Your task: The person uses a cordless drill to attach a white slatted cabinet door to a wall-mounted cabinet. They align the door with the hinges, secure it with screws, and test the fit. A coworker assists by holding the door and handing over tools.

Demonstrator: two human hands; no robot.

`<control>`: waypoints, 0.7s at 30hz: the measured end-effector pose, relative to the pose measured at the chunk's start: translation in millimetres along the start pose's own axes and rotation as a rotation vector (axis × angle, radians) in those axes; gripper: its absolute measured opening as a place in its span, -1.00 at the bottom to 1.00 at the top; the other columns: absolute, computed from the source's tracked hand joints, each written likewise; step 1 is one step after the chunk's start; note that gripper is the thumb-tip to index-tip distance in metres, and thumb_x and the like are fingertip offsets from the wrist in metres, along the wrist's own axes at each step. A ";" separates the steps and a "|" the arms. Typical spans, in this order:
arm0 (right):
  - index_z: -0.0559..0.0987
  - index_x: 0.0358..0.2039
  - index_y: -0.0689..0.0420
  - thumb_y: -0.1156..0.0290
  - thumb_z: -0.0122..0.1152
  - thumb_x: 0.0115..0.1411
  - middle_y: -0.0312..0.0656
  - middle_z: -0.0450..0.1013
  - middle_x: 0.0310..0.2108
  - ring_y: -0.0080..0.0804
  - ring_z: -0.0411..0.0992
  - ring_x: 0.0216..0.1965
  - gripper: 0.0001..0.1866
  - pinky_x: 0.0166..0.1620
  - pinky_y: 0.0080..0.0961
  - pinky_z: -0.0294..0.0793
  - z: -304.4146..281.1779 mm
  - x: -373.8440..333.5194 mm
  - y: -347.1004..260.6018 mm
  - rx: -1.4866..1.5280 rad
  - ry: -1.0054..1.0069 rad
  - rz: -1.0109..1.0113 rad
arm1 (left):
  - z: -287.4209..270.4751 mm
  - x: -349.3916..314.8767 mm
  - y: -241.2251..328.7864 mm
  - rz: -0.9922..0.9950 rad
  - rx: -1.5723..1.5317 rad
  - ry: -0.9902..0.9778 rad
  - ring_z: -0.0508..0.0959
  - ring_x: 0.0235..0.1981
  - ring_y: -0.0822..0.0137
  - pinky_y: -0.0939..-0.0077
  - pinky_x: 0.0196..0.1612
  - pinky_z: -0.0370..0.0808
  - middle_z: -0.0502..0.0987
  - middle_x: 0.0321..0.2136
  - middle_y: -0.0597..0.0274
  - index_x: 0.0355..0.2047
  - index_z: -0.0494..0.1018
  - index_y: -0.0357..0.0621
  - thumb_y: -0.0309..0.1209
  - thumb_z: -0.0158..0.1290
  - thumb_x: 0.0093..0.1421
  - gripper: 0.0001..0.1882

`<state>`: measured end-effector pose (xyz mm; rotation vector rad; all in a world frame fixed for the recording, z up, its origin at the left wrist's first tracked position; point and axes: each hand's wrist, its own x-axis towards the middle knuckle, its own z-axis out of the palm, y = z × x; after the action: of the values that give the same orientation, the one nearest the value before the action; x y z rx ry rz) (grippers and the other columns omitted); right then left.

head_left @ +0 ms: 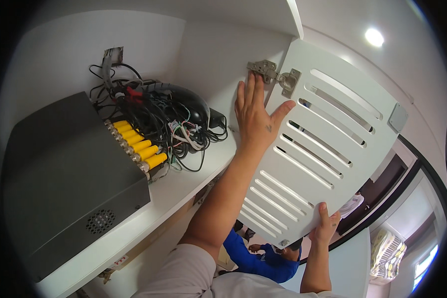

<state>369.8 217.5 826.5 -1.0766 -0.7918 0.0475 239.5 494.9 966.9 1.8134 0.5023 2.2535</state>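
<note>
A white slotted cabinet door (328,134) stands swung open on the right side of the cabinet. Its metal hinge (265,71) joins it to the inner side wall. Against that wall my left hand (256,111) lies flat with fingers stretched upward, the fingertips just under the hinge. The thumb reaches over to the door's edge near the hinge cup (289,82). Lower down, my right hand (325,223) grips the door's edge, thumb on the near face and its other fingers mostly hidden behind.
On the shelf (179,181) sits a black recorder-like box (69,174) with yellow-sleeved connectors (139,146). Behind it lies a tangle of black cables (179,114). A wall opening (115,55) feeds cables in. Below, a person in blue (265,260) is partly hidden by the door.
</note>
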 end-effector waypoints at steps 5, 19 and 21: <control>0.53 0.04 0.31 0.21 0.47 0.20 -0.15 0.56 -0.08 -0.37 0.50 -0.07 -0.46 0.09 -0.39 0.41 4.0 -1.8 -1.2 -0.014 0.010 -0.030 | -1.3 0.4 0.0 -0.013 0.009 -0.009 0.14 0.38 -0.38 -0.17 0.39 0.12 0.24 0.36 -0.27 0.32 0.25 -0.45 0.18 0.27 0.13 0.03; 0.53 0.03 0.32 0.24 0.45 0.20 -0.14 0.57 -0.10 -0.37 0.52 -0.10 -0.48 0.06 -0.41 0.44 10.1 -5.0 -6.0 -0.016 0.023 -0.037 | -3.7 -0.3 2.9 -0.050 0.008 -0.052 0.08 0.43 -0.30 -0.09 0.44 0.05 0.17 0.40 -0.27 0.35 0.21 -0.44 0.16 0.26 0.16 0.03; 0.53 0.04 0.34 0.25 0.45 0.20 -0.14 0.56 -0.09 -0.37 0.50 -0.08 -0.47 0.08 -0.41 0.42 10.0 -6.3 -7.2 -0.016 0.028 -0.020 | -4.9 -1.8 4.0 -0.066 0.001 -0.069 0.05 0.45 -0.26 -0.05 0.46 0.01 0.15 0.42 -0.25 0.37 0.18 -0.43 0.15 0.25 0.18 0.04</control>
<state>356.8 219.0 831.1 -1.0826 -0.7790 0.0097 235.4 489.9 965.9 1.8398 0.5433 2.1404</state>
